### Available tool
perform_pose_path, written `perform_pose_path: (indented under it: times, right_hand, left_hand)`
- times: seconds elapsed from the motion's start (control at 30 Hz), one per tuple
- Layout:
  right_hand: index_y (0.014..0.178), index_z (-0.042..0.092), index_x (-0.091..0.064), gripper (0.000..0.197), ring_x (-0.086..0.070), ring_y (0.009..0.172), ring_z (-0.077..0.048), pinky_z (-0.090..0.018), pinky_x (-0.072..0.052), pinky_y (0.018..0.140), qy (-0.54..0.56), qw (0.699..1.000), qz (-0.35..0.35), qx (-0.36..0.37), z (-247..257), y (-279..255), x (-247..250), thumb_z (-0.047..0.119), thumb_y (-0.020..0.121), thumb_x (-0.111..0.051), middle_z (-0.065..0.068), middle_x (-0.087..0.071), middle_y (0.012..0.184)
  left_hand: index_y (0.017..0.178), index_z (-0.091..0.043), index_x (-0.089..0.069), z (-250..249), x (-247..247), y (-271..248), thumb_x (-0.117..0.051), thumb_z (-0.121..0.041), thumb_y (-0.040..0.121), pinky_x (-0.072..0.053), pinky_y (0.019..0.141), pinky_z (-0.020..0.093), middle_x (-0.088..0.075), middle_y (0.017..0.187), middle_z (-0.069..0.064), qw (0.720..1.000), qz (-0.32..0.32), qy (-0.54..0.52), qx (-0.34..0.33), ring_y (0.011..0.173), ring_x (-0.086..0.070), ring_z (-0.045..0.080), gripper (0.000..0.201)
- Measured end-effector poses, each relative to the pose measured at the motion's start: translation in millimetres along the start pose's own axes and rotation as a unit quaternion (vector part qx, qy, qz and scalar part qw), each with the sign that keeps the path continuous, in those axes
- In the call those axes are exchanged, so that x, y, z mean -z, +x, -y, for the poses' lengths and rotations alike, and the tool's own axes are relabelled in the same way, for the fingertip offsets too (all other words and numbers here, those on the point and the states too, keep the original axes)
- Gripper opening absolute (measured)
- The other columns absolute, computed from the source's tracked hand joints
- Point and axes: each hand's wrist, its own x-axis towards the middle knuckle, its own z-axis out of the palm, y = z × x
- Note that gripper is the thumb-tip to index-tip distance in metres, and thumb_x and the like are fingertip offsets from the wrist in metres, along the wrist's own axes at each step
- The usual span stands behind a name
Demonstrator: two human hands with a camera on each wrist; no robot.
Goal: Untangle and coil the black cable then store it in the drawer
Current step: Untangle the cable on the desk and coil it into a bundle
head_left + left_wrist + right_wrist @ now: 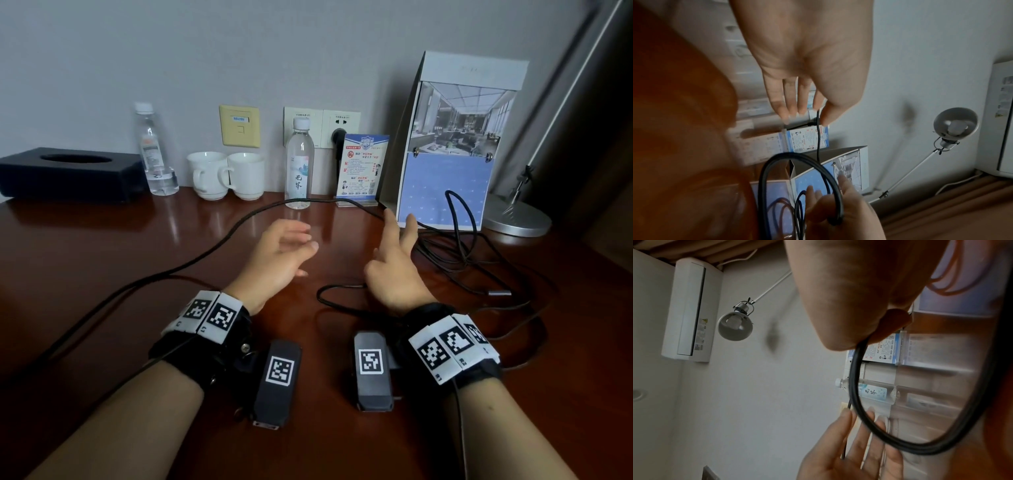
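A long black cable (212,246) runs across the brown desk (102,240) in an arc from the lower left past the bottle to the right. There it lies in loose tangled loops (455,246), with a metal plug end (500,293) on the desk. My right hand (397,233) is beside the tangle with two fingers stretched out. In the right wrist view its thumb pinches a loop of the cable (855,386). My left hand (305,250) hovers over the desk with relaxed fingers and holds nothing. No drawer is in view.
Along the wall stand a black tissue box (68,171), two water bottles (298,164), two white cups (226,174), a small sign card (363,168) and a tall standing calendar (452,144). A lamp base (513,216) sits at the far right.
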Motion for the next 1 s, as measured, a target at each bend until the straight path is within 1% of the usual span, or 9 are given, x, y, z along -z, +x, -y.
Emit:
perform_pose_path:
  times: [0.1,0.17,0.27,0.37,0.43,0.57,0.73,0.87,1.0]
  right_hand:
    - [0.152,0.012,0.018,0.087,-0.021,0.146,-0.032,-0.019,-0.021,0.093,-0.002,0.998,-0.022,-0.062,-2,5,-1,-0.003,0.089,-0.039,-0.017,0.03,0.156]
    - [0.151,0.004,0.017,0.083,-0.021,0.146,-0.035,-0.027,-0.022,0.106,0.023,0.994,-0.04,-0.1,-5,9,-1,-0.001,0.091,-0.04,-0.024,0.014,0.159]
    - [0.145,-0.006,-0.024,0.058,-0.044,0.131,-0.034,-0.027,-0.034,0.099,0.015,0.991,-0.081,-0.101,-13,15,0,0.003,0.091,-0.043,-0.025,-0.044,0.142]
    - [0.113,0.006,-0.058,0.03,-0.065,0.106,-0.026,-0.032,-0.046,0.098,0.044,0.991,-0.123,-0.023,-14,20,-8,0.001,0.087,-0.045,-0.01,-0.068,0.106]
    - [0.102,0.025,-0.064,0.037,-0.072,0.09,-0.02,-0.04,-0.055,0.09,0.073,0.991,-0.108,0.042,-12,19,-11,-0.003,0.089,-0.044,0.0,-0.071,0.09]
    - [0.1,0.041,-0.067,0.052,-0.067,0.065,-0.01,-0.028,-0.057,0.068,0.067,0.986,-0.017,0.149,-7,10,-12,-0.006,0.094,-0.048,-0.001,-0.071,0.083]
    - [0.115,0.027,-0.071,0.038,-0.051,0.043,-0.003,-0.01,-0.044,0.056,0.027,0.986,0.022,0.165,-7,8,-12,0.0,0.092,-0.058,0.004,-0.07,0.076]
    - [0.121,0.032,-0.067,0.043,-0.055,0.056,0.007,-0.006,-0.046,0.07,-0.004,0.992,-0.002,0.124,-7,8,-15,0.009,0.085,-0.07,0.013,-0.065,0.075]
    - [0.116,0.019,-0.07,0.03,-0.069,0.086,-0.016,-0.023,-0.049,0.096,-0.031,0.996,-0.065,0.056,-10,12,-11,0.012,0.087,-0.067,-0.004,-0.074,0.098]
  left_hand:
    - [0.121,-0.01,-0.052,1,9,5,-0.063,-0.012,0.091,-0.057,0.07,0.03,-0.062,0.116,0.01,0.994,-0.062,-0.074,0.043,0.102,-0.064,0.018,0.032]
    - [0.121,-0.008,-0.052,2,14,6,-0.063,-0.013,0.092,-0.058,0.073,0.032,-0.063,0.118,0.012,0.989,-0.068,-0.107,0.071,0.103,-0.066,0.021,0.032]
    - [0.12,-0.005,-0.053,0,14,6,-0.062,-0.015,0.092,-0.058,0.075,0.035,-0.065,0.116,0.014,0.987,-0.054,-0.123,0.085,0.102,-0.067,0.024,0.031]
    - [0.115,-0.006,-0.055,-4,10,3,-0.061,-0.018,0.093,-0.059,0.073,0.034,-0.066,0.113,0.014,0.989,-0.026,-0.125,0.079,0.102,-0.067,0.024,0.026]
    - [0.117,-0.006,-0.055,-6,6,1,-0.062,-0.021,0.093,-0.059,0.075,0.037,-0.067,0.114,0.013,0.99,0.004,-0.116,0.078,0.102,-0.067,0.023,0.029]
    - [0.116,-0.015,-0.059,-8,-6,-7,-0.055,-0.031,0.095,-0.058,0.082,0.04,-0.068,0.114,0.011,0.988,0.103,-0.088,0.067,0.104,-0.067,0.021,0.027]
    - [0.125,-0.024,-0.059,-6,-9,-9,-0.036,-0.037,0.102,-0.057,0.083,0.035,-0.065,0.12,0.01,0.984,0.147,-0.09,0.045,0.109,-0.065,0.024,0.035]
    - [0.099,-0.006,-0.066,-6,-6,-4,-0.03,-0.033,0.105,-0.056,0.089,0.042,-0.068,0.117,0.014,0.986,0.066,-0.142,0.049,0.105,-0.066,0.031,0.046]
    - [0.082,0.003,-0.058,-10,8,2,-0.023,-0.032,0.107,-0.056,0.086,0.046,-0.072,0.097,0.023,0.963,0.013,-0.262,0.062,0.097,-0.07,0.037,0.055]
